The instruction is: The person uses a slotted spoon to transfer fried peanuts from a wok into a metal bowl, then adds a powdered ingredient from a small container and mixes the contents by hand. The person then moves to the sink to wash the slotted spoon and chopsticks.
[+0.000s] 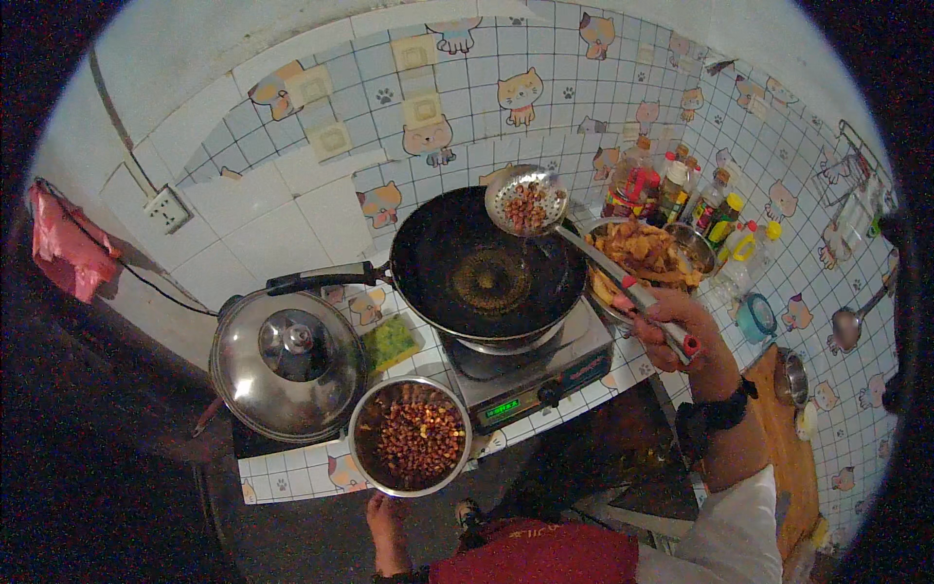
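My right hand [671,328] grips the long handle of a perforated metal skimmer [529,179]. Small reddish-brown nuts, apparently peanuts [524,208], lie in the skimmer's bowl, which is over the far right rim of a black wok [430,241]. A shallow pool of oil [490,281] shows at the wok's bottom. Below the wok is an electric cooktop [525,379] with a lit green display. At the counter's front edge, my left hand [384,522] holds the lower rim of a steel bowl [357,467] full of similar peanuts [419,438]; its fingers are partly hidden under the bowl.
A domed steel lid [255,379] covers a pan on the left, close to the wok's handle [321,277]. Fried food [635,244] fills a bowl behind my right hand. Several seasoning bottles [675,186] crowd the back right corner. A ladle [850,325] hangs on the right wall.
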Demonstrator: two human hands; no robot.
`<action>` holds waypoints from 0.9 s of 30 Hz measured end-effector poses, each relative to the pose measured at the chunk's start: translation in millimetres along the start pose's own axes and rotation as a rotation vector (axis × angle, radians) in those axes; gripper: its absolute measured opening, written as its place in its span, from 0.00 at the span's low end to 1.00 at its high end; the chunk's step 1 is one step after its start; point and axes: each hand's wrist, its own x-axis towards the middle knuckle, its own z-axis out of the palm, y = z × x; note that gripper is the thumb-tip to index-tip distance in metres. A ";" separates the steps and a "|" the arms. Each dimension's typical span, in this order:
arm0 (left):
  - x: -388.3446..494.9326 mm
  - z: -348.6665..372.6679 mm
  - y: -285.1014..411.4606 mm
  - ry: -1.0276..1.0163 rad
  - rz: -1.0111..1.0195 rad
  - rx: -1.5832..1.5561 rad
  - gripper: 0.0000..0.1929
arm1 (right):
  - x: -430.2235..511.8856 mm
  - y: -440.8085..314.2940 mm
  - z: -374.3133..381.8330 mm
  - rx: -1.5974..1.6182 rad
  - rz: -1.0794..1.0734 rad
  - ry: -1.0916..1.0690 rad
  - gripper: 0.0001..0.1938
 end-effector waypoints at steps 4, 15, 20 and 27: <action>-0.4 4.5 17.1 0.070 -0.062 -0.180 0.07 | -2.8 -6.1 7.7 0.037 -0.040 0.065 0.19; -5.3 13.5 35.9 -0.009 -0.015 -0.249 0.13 | -5.6 10.2 7.5 -0.082 -0.032 0.049 0.04; -4.2 10.3 31.7 0.010 -0.065 -0.330 0.13 | -2.0 26.3 14.2 -0.154 -0.014 0.112 0.13; -14.3 17.0 46.0 0.039 0.109 -0.080 0.11 | -8.7 39.8 26.3 -0.254 -0.025 0.126 0.16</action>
